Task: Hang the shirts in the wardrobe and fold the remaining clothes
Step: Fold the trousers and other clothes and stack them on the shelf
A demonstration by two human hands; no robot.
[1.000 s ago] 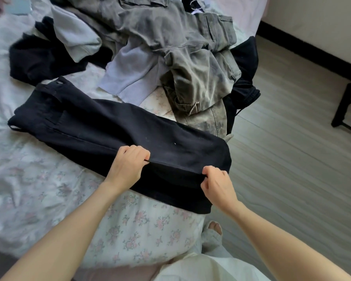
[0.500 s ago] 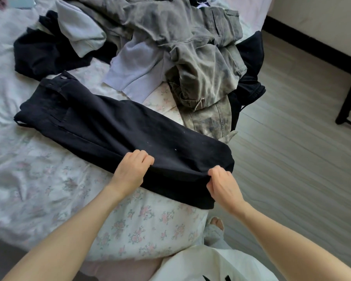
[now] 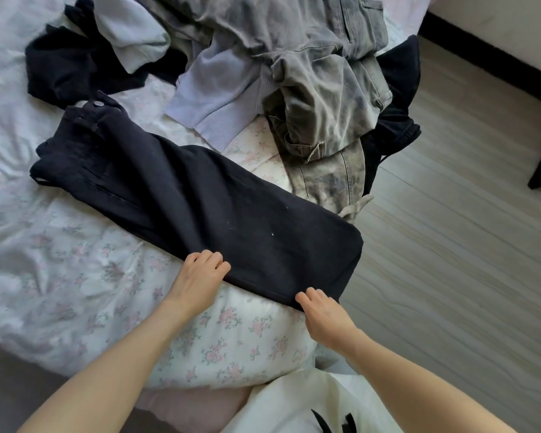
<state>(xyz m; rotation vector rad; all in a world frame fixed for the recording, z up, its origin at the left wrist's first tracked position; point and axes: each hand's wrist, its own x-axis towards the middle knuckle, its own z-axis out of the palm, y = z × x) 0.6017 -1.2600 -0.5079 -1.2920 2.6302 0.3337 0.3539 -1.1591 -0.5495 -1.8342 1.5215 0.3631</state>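
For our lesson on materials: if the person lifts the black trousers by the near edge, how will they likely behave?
The black trousers would probably droop and sag, since they follow the bed and show soft creases. Thick seams and belt loops suggest fairly heavy cloth, so the far end may drag. No rolling or breaking risk; the left hand and right hand sit at the edge.
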